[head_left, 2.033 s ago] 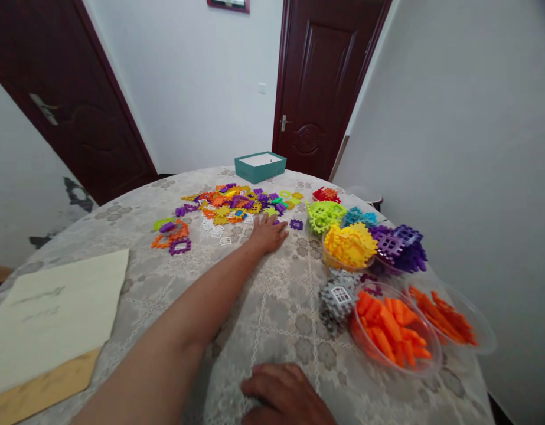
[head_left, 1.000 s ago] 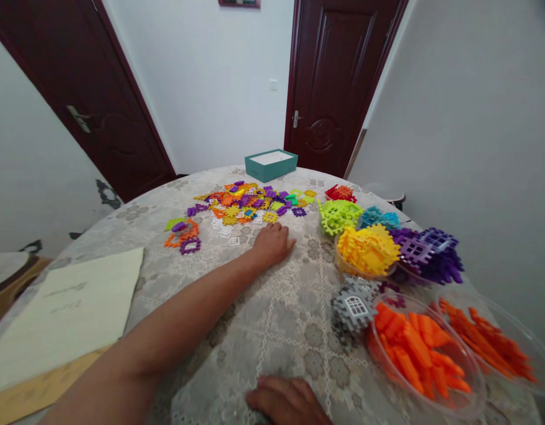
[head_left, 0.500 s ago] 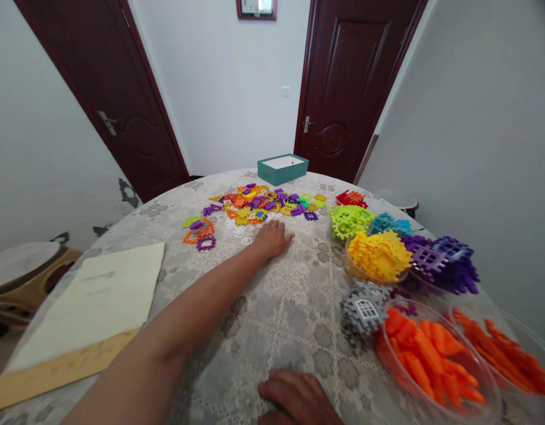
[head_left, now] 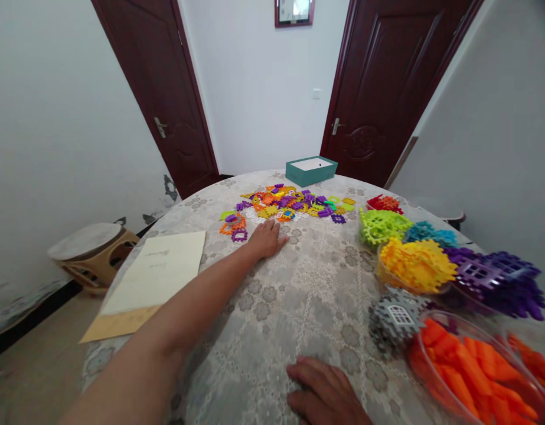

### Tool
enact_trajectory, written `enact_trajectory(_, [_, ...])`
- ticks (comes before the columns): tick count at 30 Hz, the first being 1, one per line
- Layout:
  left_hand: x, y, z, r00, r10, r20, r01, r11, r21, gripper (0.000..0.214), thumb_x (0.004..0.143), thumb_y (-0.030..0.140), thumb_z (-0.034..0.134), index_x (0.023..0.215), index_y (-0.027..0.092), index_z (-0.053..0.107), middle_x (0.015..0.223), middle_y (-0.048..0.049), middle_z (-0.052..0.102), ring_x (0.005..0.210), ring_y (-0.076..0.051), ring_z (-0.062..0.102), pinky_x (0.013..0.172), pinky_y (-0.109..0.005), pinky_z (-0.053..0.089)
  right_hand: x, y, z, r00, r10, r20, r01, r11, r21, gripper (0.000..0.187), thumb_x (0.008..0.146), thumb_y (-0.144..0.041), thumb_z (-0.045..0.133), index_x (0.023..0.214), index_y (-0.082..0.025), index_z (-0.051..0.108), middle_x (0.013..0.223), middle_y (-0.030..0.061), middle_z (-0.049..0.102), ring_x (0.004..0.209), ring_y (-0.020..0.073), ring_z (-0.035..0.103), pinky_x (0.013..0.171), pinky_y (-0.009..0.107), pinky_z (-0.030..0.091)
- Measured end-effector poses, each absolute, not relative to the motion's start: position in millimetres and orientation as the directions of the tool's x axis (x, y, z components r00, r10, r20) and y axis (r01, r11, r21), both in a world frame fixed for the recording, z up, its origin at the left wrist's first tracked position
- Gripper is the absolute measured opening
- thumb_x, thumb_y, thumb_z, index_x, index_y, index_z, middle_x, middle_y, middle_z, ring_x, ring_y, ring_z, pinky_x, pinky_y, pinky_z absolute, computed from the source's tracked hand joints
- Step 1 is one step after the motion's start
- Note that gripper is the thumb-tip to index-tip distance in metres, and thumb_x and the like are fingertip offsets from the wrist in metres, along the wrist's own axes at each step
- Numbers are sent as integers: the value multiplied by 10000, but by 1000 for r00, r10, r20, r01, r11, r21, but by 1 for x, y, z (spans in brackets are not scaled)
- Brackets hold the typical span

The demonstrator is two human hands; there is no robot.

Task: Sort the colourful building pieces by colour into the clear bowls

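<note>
At the near edge of a loose pile of colourful plastic building pieces (head_left: 283, 203), my left hand (head_left: 267, 238) lies palm down, fingers stretched out against several white window pieces (head_left: 253, 216). Whether anything is under its palm is hidden. Just left of it are a purple square frame piece (head_left: 239, 235) and orange pieces (head_left: 228, 229). My right hand (head_left: 323, 389) rests low on the tablecloth near me, thumb and fingers apart, holding nothing visible. To its upper right sits a stack of grey interlocking pieces (head_left: 394, 327) topped by a white window.
Along the right stand clear tubs of yellow pieces (head_left: 416, 262), lime green pieces (head_left: 382, 224), purple pieces (head_left: 498, 277) and orange pieces (head_left: 471, 366). A teal box (head_left: 311, 172) is at the far edge. Paper sheets (head_left: 159, 268) lie left, beside a stool (head_left: 92, 254).
The view has turned left, so the table's things appear farther right. My left hand has moved left along the pile's edge, to where loose white window pieces lay. My right hand stays low on the table.
</note>
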State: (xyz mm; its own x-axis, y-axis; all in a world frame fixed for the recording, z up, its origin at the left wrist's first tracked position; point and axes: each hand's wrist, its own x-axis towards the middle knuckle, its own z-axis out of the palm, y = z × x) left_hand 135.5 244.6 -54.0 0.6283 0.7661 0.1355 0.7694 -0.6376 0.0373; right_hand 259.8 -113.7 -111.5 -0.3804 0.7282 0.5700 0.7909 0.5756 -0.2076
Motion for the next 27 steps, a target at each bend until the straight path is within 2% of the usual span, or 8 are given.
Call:
enact_trajectory(3, [132, 258, -44, 582, 798, 154, 804, -594, 41, 580, 1066, 529, 359, 1418, 111, 553, 1475, -223, 586, 1435, -308, 505, 1197, -449, 375, 263, -113, -116, -382, 732, 564, 778, 584, -230, 249, 906, -113, 653, 1084, -279, 703, 1313, 18, 744, 1255, 205, 683, 1010, 304, 577])
enact_trajectory(8, [100, 214, -43, 503, 846, 177, 859, -512, 3, 661, 994, 532, 502, 1488, 92, 492, 1595, -280, 454, 1512, -392, 403, 1231, -509, 316, 266, -112, -114, -407, 721, 562, 757, 610, -235, 324, 851, -69, 631, 1093, -276, 692, 1318, 23, 745, 1233, 218, 701, 994, 314, 595])
enact_trajectory(11, [76, 182, -46, 375, 917, 137, 927, -374, -34, 778, 945, 615, 534, 1514, 87, 474, 1582, -320, 447, 1483, -454, 427, 1184, -543, 358, 267, -112, -110, -419, 722, 551, 746, 620, -245, 331, 849, -74, 627, 1104, -276, 688, 1315, 26, 747, 1219, 222, 708, 972, 318, 610])
enact_trajectory(14, [58, 174, -48, 221, 972, 84, 975, -220, -25, 862, 950, 688, 454, 1562, 82, 421, 1549, -350, 474, 1447, -498, 455, 1139, -602, 373, 265, -115, -103, -388, 726, 568, 746, 609, -268, 365, 859, -62, 603, 1150, -268, 684, 1320, 43, 741, 1243, 222, 693, 993, 332, 604])
enact_trajectory(16, [52, 183, -50, 150, 987, 61, 989, -149, -20, 882, 972, 678, 401, 1612, 74, 347, 1572, -356, 449, 1477, -512, 416, 1154, -626, 340, 263, -118, -96, -365, 727, 581, 752, 599, -277, 398, 859, -47, 584, 1186, -253, 677, 1326, 55, 731, 1270, 220, 672, 1031, 351, 588])
enact_trajectory(20, [56, 222, -58, 27, 992, 127, 999, -32, 39, 902, 991, 653, 377, 1667, 78, 216, 1651, -351, 331, 1538, -519, 316, 1197, -638, 266, 257, -121, -80, -313, 766, 562, 760, 557, -336, 365, 865, -47, 569, 1161, -234, 670, 1313, 63, 723, 1285, 210, 646, 1077, 366, 550])
enact_trajectory(27, [85, 295, -70, -49, 982, 185, 987, 19, 163, 865, 978, 655, 351, 1624, 82, 305, 1658, -363, 294, 1545, -535, 283, 1198, -674, 247, 249, -114, -91, -262, 776, 574, 774, 525, -356, 198, 921, -148, 580, 1066, -244, 675, 1240, 43, 742, 1217, 195, 647, 1022, 337, 541])
